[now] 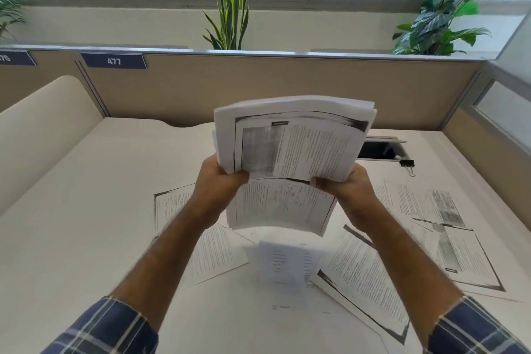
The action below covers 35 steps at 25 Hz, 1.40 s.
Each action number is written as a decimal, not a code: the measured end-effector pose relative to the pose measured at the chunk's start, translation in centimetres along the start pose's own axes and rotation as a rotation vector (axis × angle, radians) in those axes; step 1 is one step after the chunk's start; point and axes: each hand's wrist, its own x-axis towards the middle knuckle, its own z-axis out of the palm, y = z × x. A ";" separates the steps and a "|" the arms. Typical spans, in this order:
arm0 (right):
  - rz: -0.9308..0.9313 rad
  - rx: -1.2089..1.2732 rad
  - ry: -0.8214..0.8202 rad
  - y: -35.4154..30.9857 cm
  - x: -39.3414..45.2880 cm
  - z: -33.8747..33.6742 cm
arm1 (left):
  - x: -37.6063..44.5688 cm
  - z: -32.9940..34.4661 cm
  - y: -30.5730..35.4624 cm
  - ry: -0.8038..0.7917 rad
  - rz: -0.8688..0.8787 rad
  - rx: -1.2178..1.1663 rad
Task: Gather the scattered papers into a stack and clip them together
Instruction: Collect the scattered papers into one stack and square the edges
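I hold a stack of papers [290, 152] above the desk [86, 195], left hand [218, 181] on its left side, right hand [344, 187] on its right. Loose sheets [359, 276] lie on the desk beneath and to the right. A binder clip [407, 164] sits on the desk behind and right of the stack, before the partition [258, 86].

White papers [296, 149] printed with grey text and black smudged borders are seen above a cream desk [86, 195]. Navy plaid with pale stripes is shown on the sleeves [109, 327]. A black binder clip [407, 164] is seen.

Office: numbered cubicle partition [258, 86]
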 end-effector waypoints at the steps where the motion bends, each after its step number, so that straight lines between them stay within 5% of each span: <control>1: -0.023 0.000 -0.017 0.1 -0.6 0.2 | -0.4 -0.3 -0.3 -0.006 -0.010 -0.005; 8: 0.193 -0.068 0.021 5.9 -6.1 2.3 | -5.5 -0.8 -6.1 -0.073 -0.154 -0.019; 17: 0.143 -0.112 0.103 4.8 -7.2 2.7 | -5.1 0.5 -5.9 -0.026 -0.161 0.012; 21: 0.168 -0.013 0.266 3.7 -7.4 0.2 | -3.3 2.9 -4.0 -0.070 -0.131 -0.085; 25: 0.259 0.023 0.506 4.4 -8.6 -3.5 | -1.6 8.2 -4.5 -0.162 -0.282 0.083; 31: 0.469 -0.251 0.693 7.0 -11.5 -8.0 | -2.1 17.3 -8.7 -0.299 -0.286 0.362; 35: 0.779 -0.794 0.658 8.9 -12.7 -9.9 | -3.2 20.0 -11.8 -0.352 -0.326 0.461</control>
